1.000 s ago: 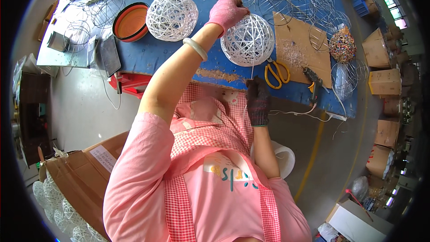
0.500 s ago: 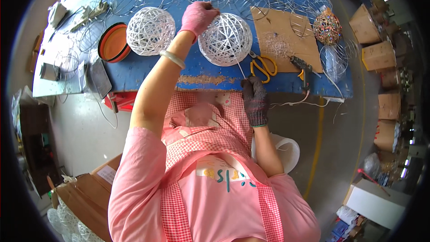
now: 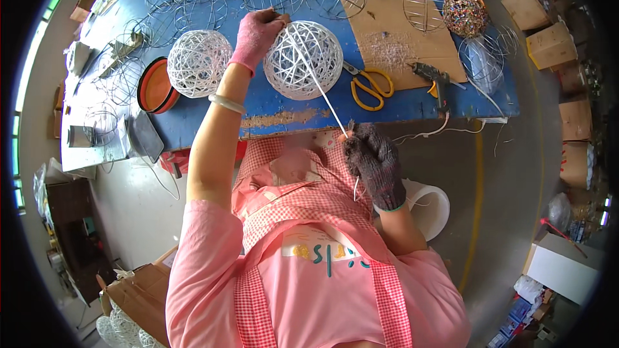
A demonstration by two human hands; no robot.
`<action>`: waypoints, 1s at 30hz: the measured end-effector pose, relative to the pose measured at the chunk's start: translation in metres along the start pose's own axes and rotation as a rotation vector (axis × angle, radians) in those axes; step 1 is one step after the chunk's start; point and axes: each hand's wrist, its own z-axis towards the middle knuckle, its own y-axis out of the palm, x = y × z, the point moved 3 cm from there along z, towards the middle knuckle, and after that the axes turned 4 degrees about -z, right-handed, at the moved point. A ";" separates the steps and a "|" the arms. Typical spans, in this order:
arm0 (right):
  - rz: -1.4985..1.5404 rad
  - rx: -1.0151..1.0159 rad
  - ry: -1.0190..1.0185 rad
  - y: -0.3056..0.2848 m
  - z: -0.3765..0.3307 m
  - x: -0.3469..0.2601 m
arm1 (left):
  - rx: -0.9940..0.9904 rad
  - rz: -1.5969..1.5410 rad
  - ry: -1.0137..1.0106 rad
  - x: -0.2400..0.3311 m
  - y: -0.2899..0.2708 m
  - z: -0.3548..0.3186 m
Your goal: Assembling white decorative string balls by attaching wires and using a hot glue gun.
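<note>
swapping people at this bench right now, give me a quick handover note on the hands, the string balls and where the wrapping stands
Left hand, in a pink glove, rests on the top left of the string ball and steadies it on the blue table.
Right hand, in a dark glove, is off the table edge near the chest and pinches a white string pulled taut up to that ball.
A second wound ball sits to its left, beside an orange bowl.
Scissors and a glue gun lie to the right.
Done: the ball is well covered. Left: the string in hand is not yet wound on or cut.
</note>
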 end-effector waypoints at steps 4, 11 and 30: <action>0.272 0.037 0.087 -0.003 -0.007 -0.015 | -0.043 -0.020 0.029 0.013 0.002 -0.010; 0.321 0.049 0.151 -0.009 -0.010 -0.011 | -0.047 -0.035 0.024 0.010 0.003 -0.011; -0.161 -0.065 -0.005 0.022 -0.003 -0.004 | 0.086 0.280 -0.008 0.002 0.002 0.001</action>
